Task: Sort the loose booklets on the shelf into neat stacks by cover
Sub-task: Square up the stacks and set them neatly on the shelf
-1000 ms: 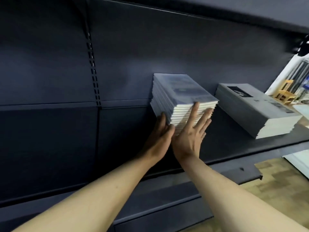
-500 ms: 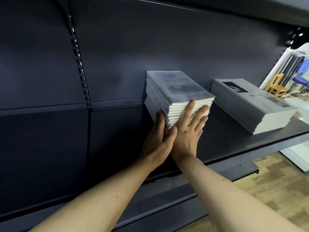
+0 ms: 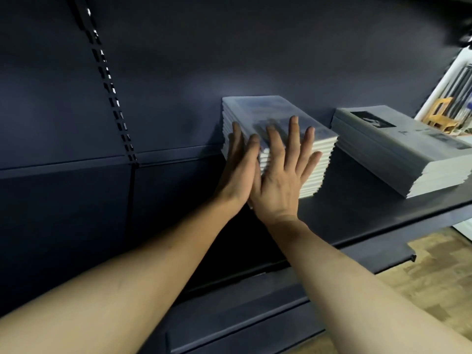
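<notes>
A dark shelf (image 3: pixel 357 215) is carrying two stacks of booklets against a dark back panel (image 3: pixel 229 60). To the right of the fingers, well apart from them, a second stack (image 3: pixel 413 159) is lying with a grey cover showing a dark picture. Beyond it, at the far right edge, a wooden chair (image 3: pixel 441 116) is showing in a bright gap. To the left of the fingers, a slotted upright (image 3: pixel 112 93) is running down the panel. A lower shelf (image 3: pixel 255 315) is sitting below the forearms, and a patch of wood-patterned floor (image 3: pixel 408 290) is showing at the lower right.

Nothing is standing between the hands and the booklet stack (image 3: pixel 286 116), which is sitting directly under and ahead of the fingertips, near the back panel.

Both arms are reaching forward and up. The left hand (image 3: pixel 237 172) is pressing flat against the stack's left side, fingers straight and close together. The right hand (image 3: pixel 278 180) is lying against the stack's near face, fingers straight and spread wide, tips reaching onto the top cover. The two hands are touching each other at the thumbs. Neither is gripping anything.
</notes>
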`<action>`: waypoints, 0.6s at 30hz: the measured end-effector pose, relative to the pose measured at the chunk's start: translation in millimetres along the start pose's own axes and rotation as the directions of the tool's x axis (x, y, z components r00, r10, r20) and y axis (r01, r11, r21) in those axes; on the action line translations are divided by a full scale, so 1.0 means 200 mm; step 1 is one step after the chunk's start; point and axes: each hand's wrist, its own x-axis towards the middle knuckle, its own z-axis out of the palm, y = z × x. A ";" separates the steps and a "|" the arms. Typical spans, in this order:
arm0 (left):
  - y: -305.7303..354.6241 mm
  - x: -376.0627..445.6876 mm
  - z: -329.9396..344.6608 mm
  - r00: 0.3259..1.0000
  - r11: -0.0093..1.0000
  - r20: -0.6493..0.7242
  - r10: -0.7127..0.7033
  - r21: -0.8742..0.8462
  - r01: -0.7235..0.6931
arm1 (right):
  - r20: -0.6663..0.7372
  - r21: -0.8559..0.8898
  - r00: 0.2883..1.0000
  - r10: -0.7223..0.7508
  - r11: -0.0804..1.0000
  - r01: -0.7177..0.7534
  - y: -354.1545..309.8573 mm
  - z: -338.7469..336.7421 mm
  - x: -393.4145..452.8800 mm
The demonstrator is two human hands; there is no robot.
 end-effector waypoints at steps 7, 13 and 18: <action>-0.03 0.02 0.06 0.999 0.997 -0.037 0.005 -0.072 -0.007 | -0.018 0.097 1.000 0.016 0.995 -0.015 -0.02 -0.02 0.01; -0.10 0.05 -0.04 1.000 0.999 0.012 0.003 0.050 -0.003 | -0.037 0.093 0.998 0.048 0.995 -0.044 -0.02 -0.02 0.01; -0.17 0.21 -0.14 0.959 0.963 -0.126 -0.255 -0.120 0.240 | -0.052 0.058 0.998 0.028 0.998 -0.025 -0.01 0.00 0.01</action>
